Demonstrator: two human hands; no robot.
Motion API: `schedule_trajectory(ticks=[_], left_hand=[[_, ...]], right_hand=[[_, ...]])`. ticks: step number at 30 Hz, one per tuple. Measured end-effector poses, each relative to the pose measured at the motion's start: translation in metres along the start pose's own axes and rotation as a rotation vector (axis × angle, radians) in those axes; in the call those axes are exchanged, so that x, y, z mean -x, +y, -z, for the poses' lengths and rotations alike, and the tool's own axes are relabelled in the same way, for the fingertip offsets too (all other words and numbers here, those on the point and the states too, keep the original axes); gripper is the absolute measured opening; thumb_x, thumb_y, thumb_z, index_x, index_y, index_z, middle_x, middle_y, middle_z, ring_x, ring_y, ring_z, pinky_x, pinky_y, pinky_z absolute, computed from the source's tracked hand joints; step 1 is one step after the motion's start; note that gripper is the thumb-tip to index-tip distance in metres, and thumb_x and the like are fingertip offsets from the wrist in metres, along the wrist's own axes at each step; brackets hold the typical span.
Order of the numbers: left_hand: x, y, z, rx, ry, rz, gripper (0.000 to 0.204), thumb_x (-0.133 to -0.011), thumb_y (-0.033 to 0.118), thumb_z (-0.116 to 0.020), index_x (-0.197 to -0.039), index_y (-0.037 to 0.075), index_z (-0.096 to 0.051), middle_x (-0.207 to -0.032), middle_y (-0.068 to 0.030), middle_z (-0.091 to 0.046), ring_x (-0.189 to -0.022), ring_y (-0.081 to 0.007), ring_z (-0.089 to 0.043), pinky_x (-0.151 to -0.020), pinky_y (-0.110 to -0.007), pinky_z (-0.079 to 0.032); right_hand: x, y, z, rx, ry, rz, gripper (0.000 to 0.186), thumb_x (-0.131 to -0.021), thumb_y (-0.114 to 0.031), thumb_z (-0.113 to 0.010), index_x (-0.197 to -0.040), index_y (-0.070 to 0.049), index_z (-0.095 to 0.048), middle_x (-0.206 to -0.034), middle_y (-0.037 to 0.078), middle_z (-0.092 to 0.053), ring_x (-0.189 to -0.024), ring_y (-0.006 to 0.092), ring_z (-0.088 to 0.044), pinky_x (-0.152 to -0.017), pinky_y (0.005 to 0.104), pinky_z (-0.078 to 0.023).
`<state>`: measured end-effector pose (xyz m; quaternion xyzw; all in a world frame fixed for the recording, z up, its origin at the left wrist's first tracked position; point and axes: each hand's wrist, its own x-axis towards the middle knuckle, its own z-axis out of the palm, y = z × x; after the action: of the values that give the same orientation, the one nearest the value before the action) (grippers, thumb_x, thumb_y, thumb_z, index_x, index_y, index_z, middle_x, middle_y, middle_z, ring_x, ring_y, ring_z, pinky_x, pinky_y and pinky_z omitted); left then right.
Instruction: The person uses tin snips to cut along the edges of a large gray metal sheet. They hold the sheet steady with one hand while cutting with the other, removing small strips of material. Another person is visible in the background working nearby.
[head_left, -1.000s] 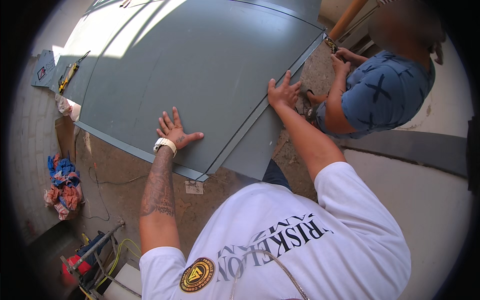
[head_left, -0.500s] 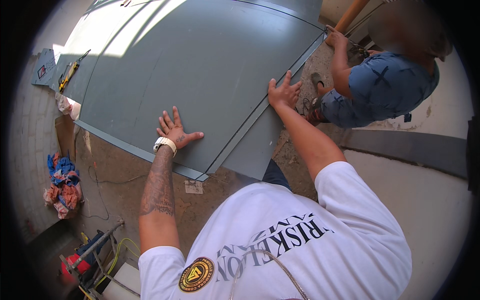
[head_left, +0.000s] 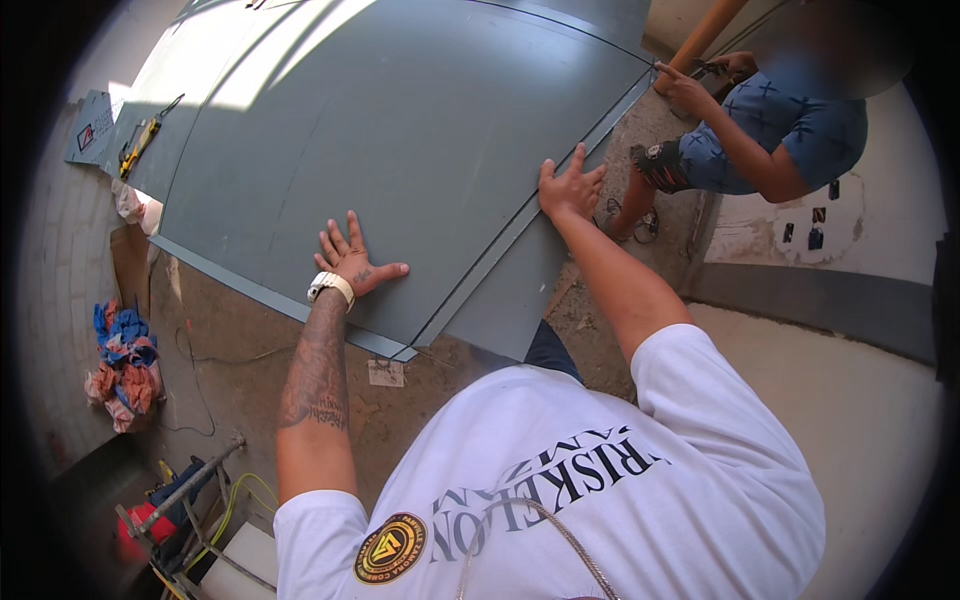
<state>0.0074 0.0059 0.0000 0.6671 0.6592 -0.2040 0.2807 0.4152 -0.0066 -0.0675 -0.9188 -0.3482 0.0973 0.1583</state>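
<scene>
A large grey sheet panel lies flat before me, with a narrow edge strip running along its right side. My left hand rests on the panel near its front edge, fingers spread and nothing in it. At the right side my right hand presses down over the edge strip, fingers apart. Under that strip a further piece of grey sheet sticks out toward me. A co-worker's hand touches the panel's far right corner; a small dark tool shows by their other hand.
A yellow utility knife lies on the panel's far left. Crumpled blue and orange plastic sits on the floor at left, above a metal frame and a red object. The co-worker stands at right, near an orange post.
The co-worker has shifted, body leaning farther back and up, uncovering more of the wall behind. Both my hands stay in place on the panel.
</scene>
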Motion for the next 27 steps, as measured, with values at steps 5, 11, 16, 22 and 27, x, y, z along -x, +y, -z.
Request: schedule_trajectory(ticks=[5,11,16,22,27], left_hand=[[-0.003,-0.003,-0.001,-0.001,0.001,0.007,0.172,-0.057,0.094,-0.083,-0.173,0.022,0.022,-0.179,-0.0299,0.022,-0.166,-0.0478,0.02,-0.13,-0.071,0.007],[-0.002,-0.001,0.002,-0.011,-0.029,0.012,0.171,-0.061,0.094,-0.082,-0.172,0.022,0.026,-0.178,-0.0298,0.024,-0.165,-0.0473,0.023,-0.128,-0.072,0.009],[-0.001,0.001,0.002,-0.017,-0.001,0.011,0.171,-0.059,0.095,-0.082,-0.174,0.023,0.022,-0.179,-0.029,0.021,-0.166,-0.0472,0.02,-0.13,-0.071,0.006],[-0.002,-0.004,-0.002,-0.012,0.001,0.009,0.172,-0.057,0.096,-0.081,-0.173,0.023,0.023,-0.179,-0.0289,0.021,-0.166,-0.0468,0.02,-0.13,-0.071,0.007],[-0.004,-0.006,-0.004,-0.013,0.003,0.011,0.173,-0.056,0.097,-0.081,-0.173,0.024,0.023,-0.179,-0.0291,0.021,-0.166,-0.0463,0.021,-0.13,-0.071,0.007]], right_hand=[[0.001,-0.002,-0.003,-0.012,0.004,0.007,0.086,-0.102,-0.061,-0.057,-0.174,-0.024,-0.028,-0.167,0.043,-0.024,-0.151,0.0594,-0.038,-0.124,0.0568,-0.037],[0.0,-0.002,-0.004,-0.017,0.006,0.01,0.086,-0.102,-0.061,-0.057,-0.173,-0.023,-0.028,-0.165,0.045,-0.024,-0.15,0.0601,-0.038,-0.123,0.0575,-0.039],[-0.001,-0.001,-0.007,-0.016,0.028,0.019,0.086,-0.102,-0.061,-0.057,-0.174,-0.023,-0.028,-0.165,0.044,-0.024,-0.149,0.0596,-0.039,-0.122,0.0578,-0.039],[0.005,-0.008,0.008,-0.005,-0.073,-0.013,0.086,-0.103,-0.059,-0.055,-0.175,-0.022,-0.023,-0.169,0.043,-0.021,-0.156,0.0565,-0.034,-0.126,0.0549,-0.036],[0.006,-0.01,0.009,0.007,-0.081,-0.018,0.086,-0.103,-0.059,-0.054,-0.175,-0.022,-0.023,-0.169,0.043,-0.021,-0.156,0.055,-0.034,-0.126,0.0548,-0.036]])
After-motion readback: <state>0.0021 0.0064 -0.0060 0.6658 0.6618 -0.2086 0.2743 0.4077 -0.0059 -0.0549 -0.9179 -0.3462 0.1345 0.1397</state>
